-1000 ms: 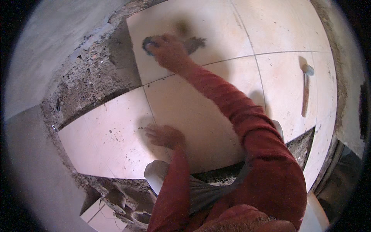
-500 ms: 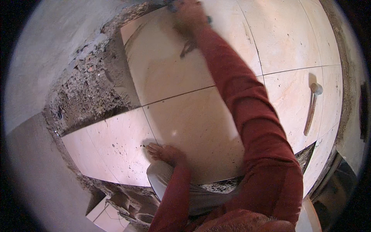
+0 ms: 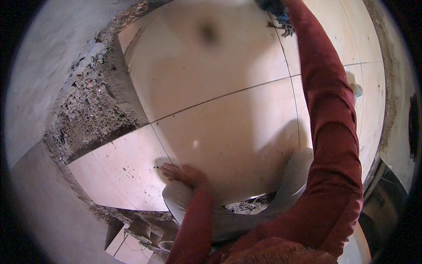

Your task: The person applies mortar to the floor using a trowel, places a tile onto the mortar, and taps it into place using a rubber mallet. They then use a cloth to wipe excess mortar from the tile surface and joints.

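My left hand (image 3: 182, 174) lies flat on the pale beige floor tiles (image 3: 220, 123), fingers spread, close beside my left knee. Far ahead, my right arm (image 3: 327, 97) in a dark red sleeve stretches to the top edge, where most of the right hand is cut off. A dark blue rag (image 3: 277, 13) bunches up at that hand, resting on the tiles by a joint, and its ragged end trails toward me. The fingers on the rag are hardly visible. On the large tile to the left sits a dark blurred spot (image 3: 207, 31).
A mallet (image 3: 357, 90) lies on the right-hand tiles, its handle mostly behind my arm. Rough, untiled rubble (image 3: 92, 101) fills a gap at the left by the grey wall (image 3: 48, 70). Broken bits and tile pieces (image 3: 127, 244) lie lower left. Dark crumbs dot the tiles.
My right hand and the rag have swept to the right across the tiles. The right arm now covers the mallet's handle. My left hand stays on the floor.
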Demonstrator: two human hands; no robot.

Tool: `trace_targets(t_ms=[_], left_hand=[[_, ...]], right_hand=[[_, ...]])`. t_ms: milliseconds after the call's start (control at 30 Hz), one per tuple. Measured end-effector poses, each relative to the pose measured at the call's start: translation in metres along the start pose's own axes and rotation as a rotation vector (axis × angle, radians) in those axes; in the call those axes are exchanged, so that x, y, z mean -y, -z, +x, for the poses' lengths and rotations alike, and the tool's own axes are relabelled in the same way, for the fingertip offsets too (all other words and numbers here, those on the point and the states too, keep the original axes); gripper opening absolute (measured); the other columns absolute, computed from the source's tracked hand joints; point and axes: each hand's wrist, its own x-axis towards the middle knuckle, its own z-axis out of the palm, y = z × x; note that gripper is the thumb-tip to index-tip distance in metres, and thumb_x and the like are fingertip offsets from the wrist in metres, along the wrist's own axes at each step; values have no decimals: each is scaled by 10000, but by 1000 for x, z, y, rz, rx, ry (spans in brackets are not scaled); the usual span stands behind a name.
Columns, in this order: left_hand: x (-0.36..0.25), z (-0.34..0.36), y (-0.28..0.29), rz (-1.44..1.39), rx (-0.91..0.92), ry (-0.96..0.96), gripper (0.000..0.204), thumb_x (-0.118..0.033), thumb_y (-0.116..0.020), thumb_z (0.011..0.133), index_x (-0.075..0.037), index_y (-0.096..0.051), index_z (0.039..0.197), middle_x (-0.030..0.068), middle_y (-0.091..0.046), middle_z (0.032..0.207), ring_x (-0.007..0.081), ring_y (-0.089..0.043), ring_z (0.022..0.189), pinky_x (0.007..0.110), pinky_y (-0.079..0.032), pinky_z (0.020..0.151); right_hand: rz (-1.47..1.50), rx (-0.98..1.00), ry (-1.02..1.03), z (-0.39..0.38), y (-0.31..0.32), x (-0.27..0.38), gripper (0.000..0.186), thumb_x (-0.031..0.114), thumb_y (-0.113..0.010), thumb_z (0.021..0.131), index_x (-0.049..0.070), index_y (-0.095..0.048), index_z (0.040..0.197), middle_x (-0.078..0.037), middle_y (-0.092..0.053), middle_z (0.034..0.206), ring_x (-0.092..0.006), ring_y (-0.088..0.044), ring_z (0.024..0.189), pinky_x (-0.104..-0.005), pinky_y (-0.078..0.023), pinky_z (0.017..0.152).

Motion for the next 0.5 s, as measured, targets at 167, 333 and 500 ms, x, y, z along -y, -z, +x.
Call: trace_targets(t_ms=[167, 333, 500], left_hand=[[6, 4, 10, -167, -96, 75, 698, -170, -468, 1000, 42, -181, 1600, 221, -82, 1698, 422, -125, 1562, 562, -91, 1265], [14, 9, -16, 153, -91, 99, 692, -202, -484, 1007, 47, -214, 1592, 183, -125, 1697, 419, -156, 1556, 568, -148, 1253], [2, 5, -1, 162, -50, 83, 624, -203, -450, 1059, 16, -237, 1603, 174, -141, 1705, 423, -215, 1539, 545, -218, 1248]], right_hand=[[-25, 79, -180, -2, -27, 65, 229, 265, -569, 945, 132, -704, 1073, -206, -712, 1020, -382, -689, 891, -485, -553, 813], [129, 200, 91, -108, 26, 87, 392, 136, -684, 849, 127, -664, 1240, -152, -644, 1262, -379, -612, 1165, -495, -489, 1017], [65, 495, -159, -258, 103, 158, 379, 124, -688, 849, 129, -680, 1228, -166, -577, 1391, -402, -566, 1239, -478, -473, 1088]])
